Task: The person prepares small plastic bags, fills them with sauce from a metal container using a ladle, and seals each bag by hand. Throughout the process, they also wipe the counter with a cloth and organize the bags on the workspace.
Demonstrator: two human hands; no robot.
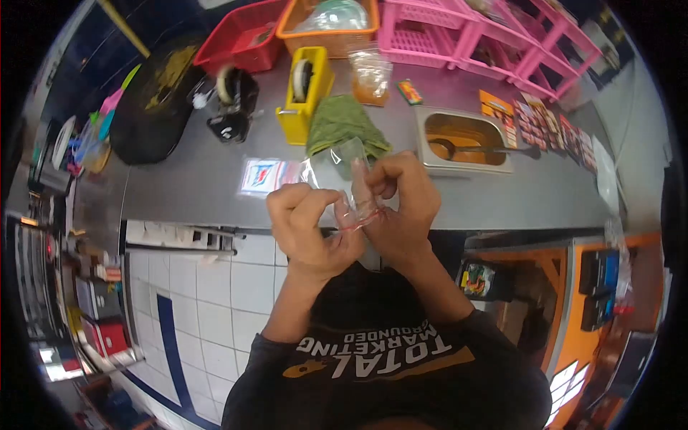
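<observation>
Between my two hands, over the front edge of the steel counter, is a small clear zip bag (349, 154) with a red line along its mouth. My left hand (312, 226) pinches one side of the mouth. On the other side, my right hand (405, 204) grips the bag with its fingers curled. A stack of flat zip bags (266, 177) with a printed label lies just beyond my left hand. Past the bag is a crumpled green cloth (344, 125). To the right, a steel pan (466, 168) holds orange-brown powder and a spoon (487, 150).
A yellow tape dispenser (304, 100) and a black one (236, 100) stand behind. A filled clear bag (370, 75) is near the orange basket (330, 41). Pink racks (459, 46), a red basket (240, 39) and printed sachets (545, 122) line the back; a black bag (147, 107) sits left.
</observation>
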